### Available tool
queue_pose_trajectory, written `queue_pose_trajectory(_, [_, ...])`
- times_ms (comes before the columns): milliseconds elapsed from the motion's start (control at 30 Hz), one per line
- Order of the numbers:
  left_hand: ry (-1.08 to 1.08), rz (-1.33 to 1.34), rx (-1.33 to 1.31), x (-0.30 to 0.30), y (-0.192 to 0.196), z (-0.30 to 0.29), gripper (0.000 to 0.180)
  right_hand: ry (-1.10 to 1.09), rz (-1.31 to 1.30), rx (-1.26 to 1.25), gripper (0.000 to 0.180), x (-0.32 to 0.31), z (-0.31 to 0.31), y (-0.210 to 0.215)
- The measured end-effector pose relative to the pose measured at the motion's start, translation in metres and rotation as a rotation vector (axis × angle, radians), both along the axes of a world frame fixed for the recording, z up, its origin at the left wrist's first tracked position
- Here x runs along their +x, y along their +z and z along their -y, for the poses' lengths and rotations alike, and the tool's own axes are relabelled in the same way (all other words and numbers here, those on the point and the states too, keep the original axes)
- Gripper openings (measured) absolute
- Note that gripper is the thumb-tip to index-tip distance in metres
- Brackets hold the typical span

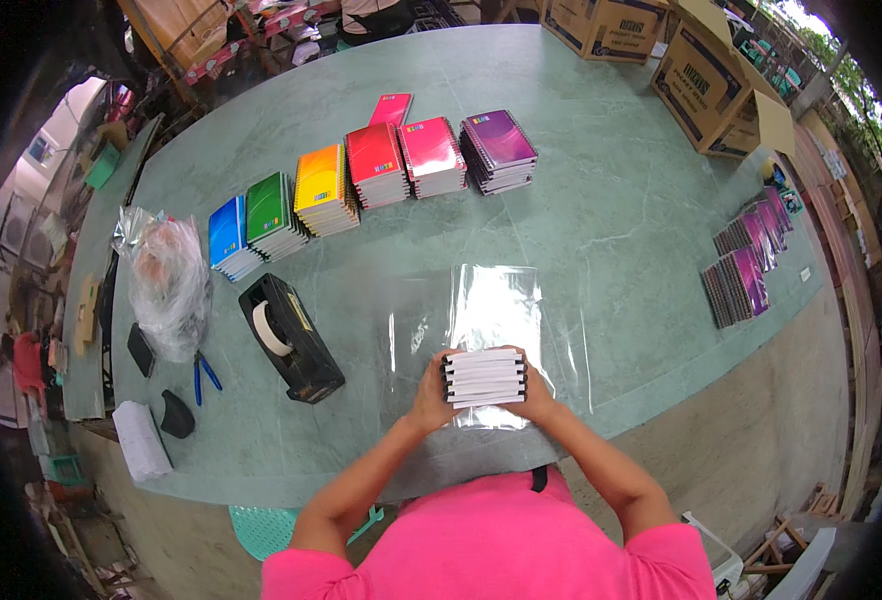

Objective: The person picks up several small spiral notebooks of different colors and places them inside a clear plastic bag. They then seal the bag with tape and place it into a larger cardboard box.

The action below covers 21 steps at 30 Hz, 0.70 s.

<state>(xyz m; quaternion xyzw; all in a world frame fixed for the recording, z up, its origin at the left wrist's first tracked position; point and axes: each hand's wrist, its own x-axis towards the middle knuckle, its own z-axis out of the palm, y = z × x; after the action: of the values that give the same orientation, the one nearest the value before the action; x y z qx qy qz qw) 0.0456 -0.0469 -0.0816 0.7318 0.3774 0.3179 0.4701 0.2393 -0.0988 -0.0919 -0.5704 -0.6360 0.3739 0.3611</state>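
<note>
A small stack of spiral notebooks [485, 378] is held between my two hands close to the table's near edge, its white page edges facing up toward me. My left hand [429, 396] is closed around the stack's left side, and my right hand [538, 390] grips the right side. Some of the fingers are hidden behind the notebooks. Beneath and beyond the stack lies a clear plastic bag [496, 300], flat and shiny on the table. To the left of it sits a black tape dispenser [299, 345] with a roll of pale tape.
Stacks of blue [229, 228], green [270, 212], yellow [321, 180], red [375, 155], pink [433, 147] and purple notebooks [501, 140] stand across the green table [611, 220]. Wrapped purple notebooks [739, 287] line the right edge. Crumpled plastic [168, 285], blue-handled pliers [204, 377] and cartons [706, 85] lie around.
</note>
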Motion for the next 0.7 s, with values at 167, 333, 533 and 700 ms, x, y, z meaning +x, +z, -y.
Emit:
queue_pose_trajectory(167, [0.044, -0.198, -0.366, 0.017, 0.066, -0.017, 0.098, -0.174, -0.110, -0.278, 0.086, 0.011, -0.019, 0.063])
queue_pose_trajectory(333, [-0.033, 0.000, -0.673, 0.034, 0.077, -0.029, 0.063, -0.071, -0.045, -0.509, 0.078, 0.027, -0.042, 0.071])
queue_pose_trajectory(533, [0.072, -0.046, -0.763, 0.032, 0.065, -0.024, 0.055, -0.019, 0.202, -0.655, 0.080, 0.026, -0.041, 0.079])
queue_pose_trajectory(700, [0.036, -0.115, -0.767, 0.034, 0.058, -0.024, 0.060, 0.032, 0.309, -0.690, 0.082, 0.030, -0.044, 0.075])
